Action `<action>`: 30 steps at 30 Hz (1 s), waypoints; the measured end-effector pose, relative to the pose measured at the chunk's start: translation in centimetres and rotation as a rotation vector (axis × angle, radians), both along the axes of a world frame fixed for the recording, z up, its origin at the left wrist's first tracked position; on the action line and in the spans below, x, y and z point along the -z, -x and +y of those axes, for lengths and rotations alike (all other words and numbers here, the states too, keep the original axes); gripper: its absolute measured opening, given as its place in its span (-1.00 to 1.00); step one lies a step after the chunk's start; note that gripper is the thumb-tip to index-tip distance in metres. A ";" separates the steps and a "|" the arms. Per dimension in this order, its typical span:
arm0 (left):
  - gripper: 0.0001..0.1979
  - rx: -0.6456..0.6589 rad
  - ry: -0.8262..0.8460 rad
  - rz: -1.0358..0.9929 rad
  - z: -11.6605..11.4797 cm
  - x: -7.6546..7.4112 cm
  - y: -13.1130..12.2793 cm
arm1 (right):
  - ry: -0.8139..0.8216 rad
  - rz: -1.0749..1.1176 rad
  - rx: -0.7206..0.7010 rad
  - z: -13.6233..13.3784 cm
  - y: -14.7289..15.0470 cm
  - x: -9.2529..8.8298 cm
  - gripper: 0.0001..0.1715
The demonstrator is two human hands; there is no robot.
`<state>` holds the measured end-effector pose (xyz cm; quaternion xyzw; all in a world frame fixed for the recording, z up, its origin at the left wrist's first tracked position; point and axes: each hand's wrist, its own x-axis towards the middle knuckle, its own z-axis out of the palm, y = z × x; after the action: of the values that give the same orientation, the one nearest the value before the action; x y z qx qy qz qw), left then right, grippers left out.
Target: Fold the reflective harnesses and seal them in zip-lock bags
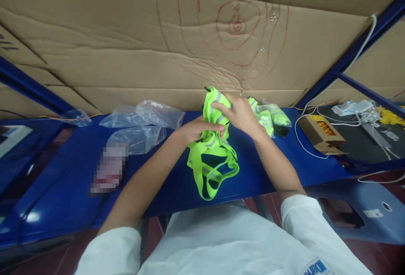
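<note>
Over the blue table [174, 190], the left hand [198, 129] and right hand [239, 114] pinch a bunched neon-green strap bundle [210, 141], seemingly light, soft and limp, so its gathered folds should give surer hold than the loose loops [198, 169].

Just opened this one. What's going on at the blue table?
Someone in a white top has a neon strap bundle with silver stripes gripped between the left hand and right hand. Loose loops trail below the hands. Clear plastic bags lie to the left, and more neon pieces to the right.
</note>
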<state>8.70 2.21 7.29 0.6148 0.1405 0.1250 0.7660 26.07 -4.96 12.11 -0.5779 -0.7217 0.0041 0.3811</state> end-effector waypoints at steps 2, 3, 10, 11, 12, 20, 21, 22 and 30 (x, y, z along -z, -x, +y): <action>-0.62 -0.056 -0.121 0.065 0.3 -0.5 0.6 | 0.047 0.045 0.052 0.1 0.3 0.1 -0.39; -0.60 -0.074 -0.153 0.110 0.6 -0.7 0.9 | 0.073 0.062 0.079 0.2 0.6 0.3 -0.37; -0.59 0.075 -0.257 0.238 3.5 0.3 3.1 | 0.403 0.398 -0.092 2.5 1.9 3.9 -0.23; -0.58 0.089 -0.244 0.225 3.7 0.6 3.2 | 0.451 0.486 -0.126 2.8 1.8 4.4 -0.21; -0.57 0.097 -0.223 0.209 3.8 0.9 3.2 | 0.480 0.557 -0.150 3.1 1.6 4.7 -0.21; -0.45 0.015 -0.050 0.113 3.6 3.6 1.8 | 0.148 0.218 0.065 3.3 1.2 4.5 -0.29; -0.48 -0.009 -0.063 0.116 3.5 3.9 1.5 | 0.154 0.197 0.070 3.3 1.2 4.5 -0.30; -0.51 -0.025 -0.075 0.121 3.3 4.1 1.2 | 0.172 0.195 0.071 3.4 1.1 4.6 -0.29; -0.55 -0.054 -0.116 0.190 3.3 4.2 1.3 | 0.368 0.595 -0.029 4.1 1.0 5.4 -0.23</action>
<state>7.40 5.51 3.06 0.6633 0.2214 0.0945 0.7086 25.04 -0.88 6.70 -0.6001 -0.5742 0.3079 0.4641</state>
